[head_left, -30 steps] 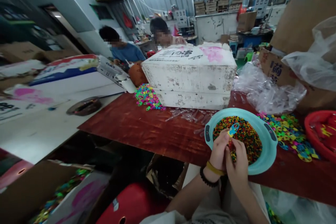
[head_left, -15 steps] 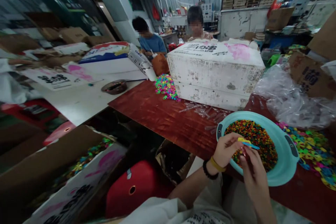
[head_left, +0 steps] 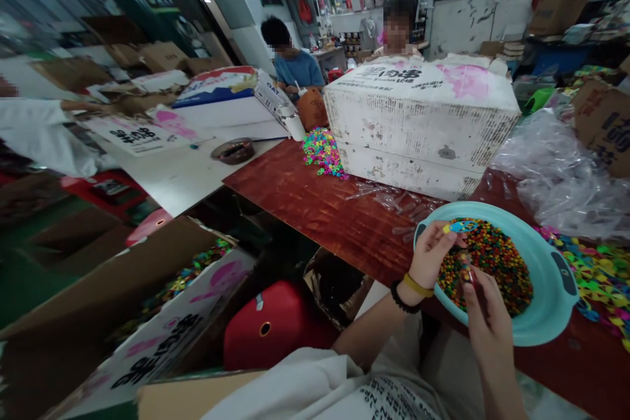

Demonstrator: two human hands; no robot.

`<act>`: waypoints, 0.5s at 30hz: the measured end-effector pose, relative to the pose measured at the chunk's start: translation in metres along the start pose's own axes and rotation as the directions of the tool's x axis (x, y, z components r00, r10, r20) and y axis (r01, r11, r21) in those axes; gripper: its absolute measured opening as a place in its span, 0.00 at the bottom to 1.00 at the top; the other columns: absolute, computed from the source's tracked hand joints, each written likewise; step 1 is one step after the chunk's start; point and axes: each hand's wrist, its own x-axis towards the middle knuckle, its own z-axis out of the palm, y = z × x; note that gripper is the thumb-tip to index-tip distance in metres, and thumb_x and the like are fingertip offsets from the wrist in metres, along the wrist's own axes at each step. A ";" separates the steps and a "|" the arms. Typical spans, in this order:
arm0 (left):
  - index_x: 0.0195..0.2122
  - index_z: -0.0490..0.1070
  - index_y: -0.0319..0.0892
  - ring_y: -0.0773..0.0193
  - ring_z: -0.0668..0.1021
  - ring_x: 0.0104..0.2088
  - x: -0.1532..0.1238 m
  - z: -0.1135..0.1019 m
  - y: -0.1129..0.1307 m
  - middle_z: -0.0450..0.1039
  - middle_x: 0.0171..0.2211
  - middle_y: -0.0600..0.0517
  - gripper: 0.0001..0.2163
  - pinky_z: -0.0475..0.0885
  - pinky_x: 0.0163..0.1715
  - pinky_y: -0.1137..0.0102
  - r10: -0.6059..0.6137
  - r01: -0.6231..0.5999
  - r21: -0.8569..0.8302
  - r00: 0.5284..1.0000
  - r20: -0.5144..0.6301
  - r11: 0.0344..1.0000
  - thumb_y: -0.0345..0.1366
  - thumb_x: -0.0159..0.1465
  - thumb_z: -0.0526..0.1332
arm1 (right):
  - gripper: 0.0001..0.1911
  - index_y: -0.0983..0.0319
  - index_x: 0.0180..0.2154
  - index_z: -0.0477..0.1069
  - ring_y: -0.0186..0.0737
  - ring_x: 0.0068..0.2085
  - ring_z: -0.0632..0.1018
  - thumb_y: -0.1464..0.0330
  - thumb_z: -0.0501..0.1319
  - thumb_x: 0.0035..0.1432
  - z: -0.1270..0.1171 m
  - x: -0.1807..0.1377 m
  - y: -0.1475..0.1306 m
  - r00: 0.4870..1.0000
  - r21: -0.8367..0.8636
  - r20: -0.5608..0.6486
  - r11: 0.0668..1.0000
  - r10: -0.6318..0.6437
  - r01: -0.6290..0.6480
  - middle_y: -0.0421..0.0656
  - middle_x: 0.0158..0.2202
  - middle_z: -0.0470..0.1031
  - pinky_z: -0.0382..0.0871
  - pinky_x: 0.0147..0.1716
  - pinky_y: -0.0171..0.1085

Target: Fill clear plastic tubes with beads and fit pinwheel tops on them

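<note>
Head view: over the bead bowl (head_left: 546, 321) at the bench (head_left: 315, 203) near edge, left hand (head_left: 433, 252) pinches a blue-yellow clip (head_left: 460, 226), right hand (head_left: 485, 315) pinches a small piece (head_left: 467, 270); a loosened pinch could drop either into the bowl.

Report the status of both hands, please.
Left hand pinches blue-yellow plastic piece. Right hand pinches thin item, unclear. Both over teal bowl of beads. No obstruction.

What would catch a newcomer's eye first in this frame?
The teal basin heaped with multicoloured beads stands out at the near right of the red-brown table, where the left hand pinches a small blue-and-yellow piece and the right hand hovers at its near rim. Behind stands a big white carton.
</note>
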 end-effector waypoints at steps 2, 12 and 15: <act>0.37 0.69 0.43 0.61 0.81 0.32 -0.004 -0.003 0.002 0.80 0.30 0.51 0.28 0.76 0.39 0.65 0.017 -0.019 0.056 0.999 0.043 0.998 0.62 0.55 0.75 | 0.21 0.59 0.55 0.77 0.51 0.52 0.81 0.53 0.63 0.70 0.000 -0.004 0.003 0.995 0.088 -0.040 0.993 0.087 -0.083 0.52 0.56 0.78 0.76 0.51 0.48; 0.40 0.80 0.42 0.54 0.80 0.46 -0.034 -0.010 0.006 0.81 0.41 0.44 0.25 0.74 0.55 0.61 0.041 -0.152 0.520 0.975 0.219 0.841 0.61 0.70 0.61 | 0.23 0.60 0.58 0.73 0.51 0.52 0.79 0.52 0.61 0.71 -0.012 -0.011 0.009 0.991 0.069 -0.085 0.992 0.107 -0.102 0.51 0.55 0.78 0.74 0.57 0.51; 0.47 0.80 0.41 0.56 0.82 0.47 -0.038 -0.007 0.004 0.83 0.47 0.44 0.24 0.75 0.54 0.64 0.033 -0.071 0.376 0.994 0.107 0.924 0.59 0.68 0.66 | 0.22 0.60 0.55 0.75 0.49 0.50 0.80 0.52 0.60 0.71 -0.008 -0.007 0.007 0.997 0.015 0.009 0.997 0.073 -0.073 0.51 0.53 0.78 0.76 0.51 0.47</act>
